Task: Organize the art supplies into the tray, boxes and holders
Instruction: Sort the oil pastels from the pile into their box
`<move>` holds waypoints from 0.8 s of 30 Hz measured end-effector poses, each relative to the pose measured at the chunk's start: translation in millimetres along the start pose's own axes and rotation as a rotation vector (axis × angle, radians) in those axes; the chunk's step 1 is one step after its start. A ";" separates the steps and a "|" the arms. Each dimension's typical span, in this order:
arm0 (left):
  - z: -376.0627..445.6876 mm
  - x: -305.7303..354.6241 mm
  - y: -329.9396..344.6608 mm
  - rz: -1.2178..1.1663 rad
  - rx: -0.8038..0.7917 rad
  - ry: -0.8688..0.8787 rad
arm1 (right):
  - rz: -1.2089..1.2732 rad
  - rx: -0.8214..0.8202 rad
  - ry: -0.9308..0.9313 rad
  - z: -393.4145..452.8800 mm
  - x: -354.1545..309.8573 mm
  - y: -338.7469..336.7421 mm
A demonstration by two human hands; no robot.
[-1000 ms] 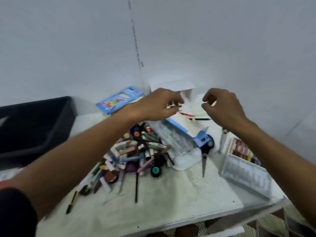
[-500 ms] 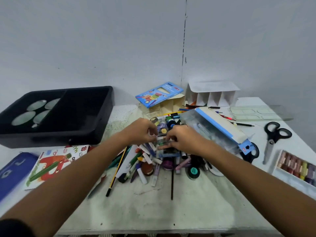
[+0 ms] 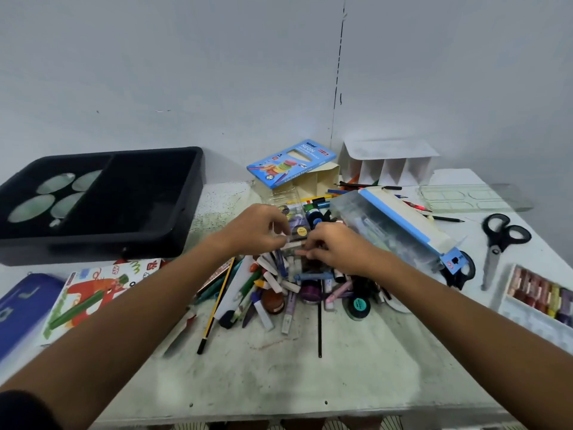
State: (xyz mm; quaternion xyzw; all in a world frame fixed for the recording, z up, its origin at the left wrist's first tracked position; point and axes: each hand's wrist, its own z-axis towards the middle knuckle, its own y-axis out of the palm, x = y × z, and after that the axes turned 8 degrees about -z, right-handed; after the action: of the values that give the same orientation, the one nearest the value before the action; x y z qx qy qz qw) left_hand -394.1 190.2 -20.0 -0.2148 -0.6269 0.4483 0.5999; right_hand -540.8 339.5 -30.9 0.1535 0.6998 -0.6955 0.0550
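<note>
Hands meet over the pile of art supplies (image 3: pixel 285 287) at mid-desk. Left hand (image 3: pixel 257 232) has fingers curled, pinching a pale chalk stick (image 3: pixel 293 245). Right hand (image 3: pixel 336 246) has fingers curled, pinching a pinkish stick (image 3: pixel 302 252) at the pile's top. Black tray (image 3: pixel 173 218) sits far left on the desk (image 3: pixel 279 377), apart from the pile. Blue pencil box (image 3: pixel 291 162) leans at the back; white divider holder (image 3: pixel 387 164) stands to its right. Scissors (image 3: pixel 499 240) and pastel box (image 3: pixel 539 293) lie on the right side.
</note>
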 end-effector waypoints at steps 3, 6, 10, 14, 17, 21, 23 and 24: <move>-8.0 -7.5 -11.0 0.011 -0.040 -0.114 | 0.203 0.041 0.082 -0.7 5.0 -4.0; -14.6 -8.0 -10.1 0.054 -0.072 -0.276 | 0.333 0.095 0.152 0.7 9.6 -6.9; -14.6 2.9 4.5 0.002 -0.004 -0.402 | 0.566 0.159 0.192 3.0 7.3 -9.1; -9.1 10.0 11.3 -0.311 0.031 -0.572 | 0.833 0.097 0.223 4.1 2.3 -13.4; -9.1 14.2 9.4 -0.466 0.052 -0.648 | 1.068 -0.002 0.231 4.2 3.4 -15.0; -15.0 19.5 -4.4 -0.632 0.103 -0.649 | 1.366 -0.138 0.199 -0.5 8.2 -19.4; -15.6 24.3 -11.8 -0.690 0.108 -0.625 | 1.413 -0.154 0.188 -3.7 11.2 -21.6; -14.7 27.3 -15.0 -0.704 0.105 -0.613 | 1.413 -0.145 0.188 -5.0 12.7 -22.7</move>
State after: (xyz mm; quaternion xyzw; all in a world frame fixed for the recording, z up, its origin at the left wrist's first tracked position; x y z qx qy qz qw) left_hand -381.4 209.2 5.8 0.1837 -0.7863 0.2913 0.5129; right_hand -558.7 346.6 -12.7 0.6251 0.4794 -0.4293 0.4417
